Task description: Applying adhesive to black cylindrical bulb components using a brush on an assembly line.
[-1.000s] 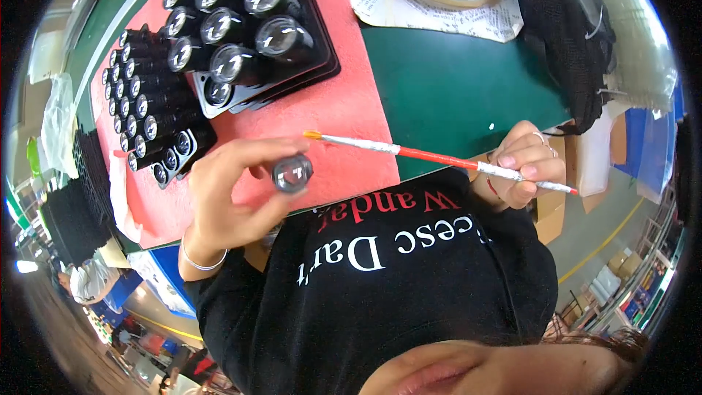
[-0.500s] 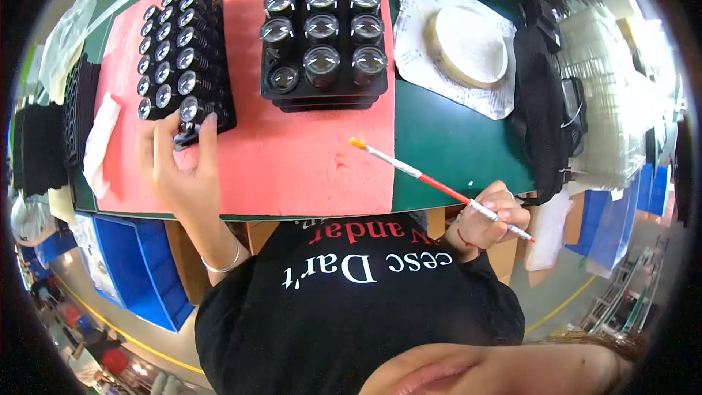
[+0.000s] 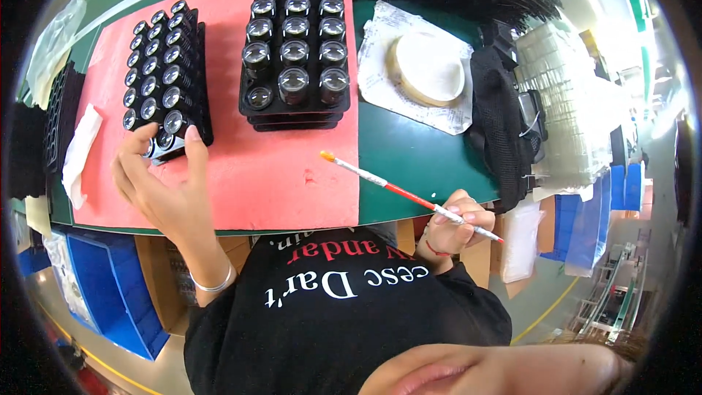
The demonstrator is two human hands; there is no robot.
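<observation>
My left hand (image 3: 162, 175) is at the near end of the left black tray (image 3: 205, 80). Its thumb and fingers stand apart on either side of a black lens barrel (image 3: 174, 123) in the front row, and no firm grip shows. Several more glass-topped barrels fill this tray. Over the front right of the table, my right hand (image 3: 459, 223) holds a slim red-and-white brush (image 3: 402, 191), its orange tip pointing left above the pink mat. A second black tray (image 3: 292, 118) carries rows of larger lens barrels; its front-left barrel (image 3: 259, 97) sits lower than its neighbours.
A pink foam mat (image 3: 285, 183) covers much of the green table (image 3: 398, 164). A round cream dish (image 3: 424, 69) rests on printed paper (image 3: 376, 36). Beside it lies a black mesh bag (image 3: 493, 124). A white crumpled wipe (image 3: 82, 150) is at the left; blue bins (image 3: 121, 285) stand below.
My left hand's fingers have spread away from the front lens barrel, which now stands in the tray's row. The view has shifted somewhat; the brush remains in my right hand.
</observation>
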